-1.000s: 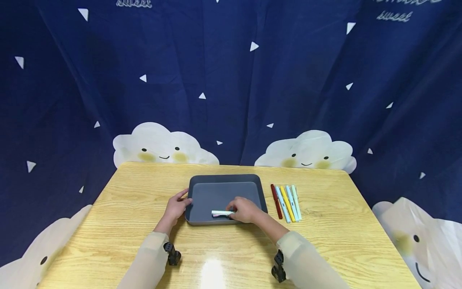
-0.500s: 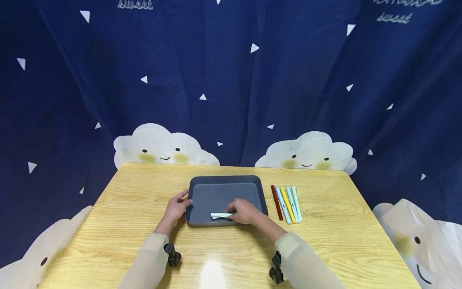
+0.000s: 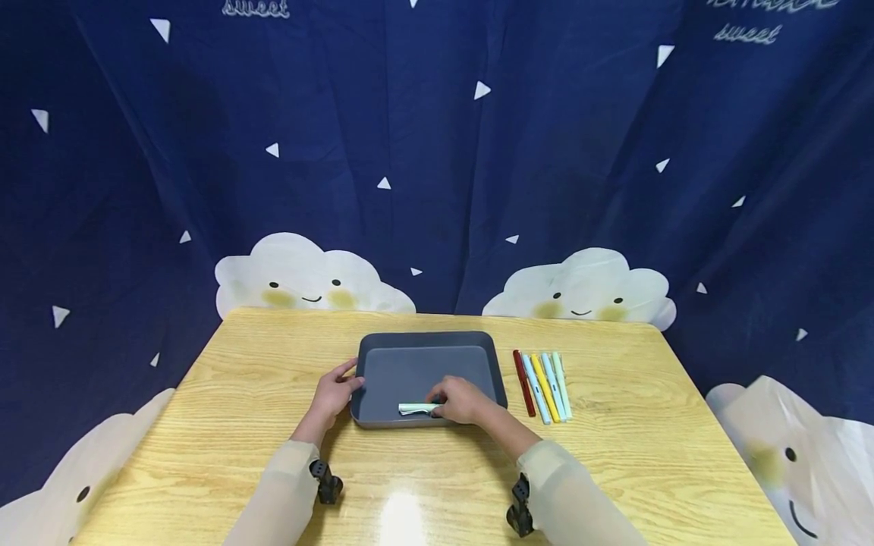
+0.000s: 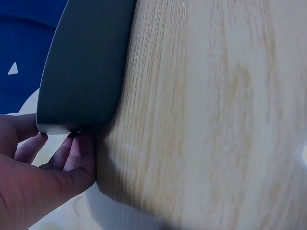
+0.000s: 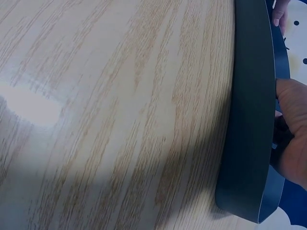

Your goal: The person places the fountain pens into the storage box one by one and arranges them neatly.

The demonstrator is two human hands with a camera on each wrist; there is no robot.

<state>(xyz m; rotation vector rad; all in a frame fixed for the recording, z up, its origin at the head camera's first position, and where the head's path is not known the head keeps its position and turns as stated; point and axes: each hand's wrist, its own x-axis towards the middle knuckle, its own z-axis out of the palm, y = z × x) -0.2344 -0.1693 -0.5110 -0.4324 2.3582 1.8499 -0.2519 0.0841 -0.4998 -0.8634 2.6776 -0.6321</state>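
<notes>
A dark grey tray [image 3: 425, 338] lies on the wooden table. My left hand [image 3: 332, 394] grips its left wall, thumb over the rim and fingers against the outside, as the left wrist view also shows at the tray wall [image 4: 86, 67]. Inside the tray, close to the front wall, my right hand [image 3: 460, 400] pinches a pale mint pen [image 3: 413, 408] with a clip. This pen lies crosswise, its left end sticking out from the fingers. In the right wrist view the front wall [image 5: 252, 105] hides most of the pen and the fingertips.
Right of the tray several pens lie side by side: a dark red pen [image 3: 524, 383], light blue ones, a yellow pen [image 3: 545, 387] and a pale green pen [image 3: 561, 385]. A blue curtain [image 3: 437, 152] with cloud shapes hangs behind the table [image 3: 273, 341].
The pen in my right hand has come down slightly toward the tray's front wall and turned a little, its clip side now showing. The left hand stays on the tray.
</notes>
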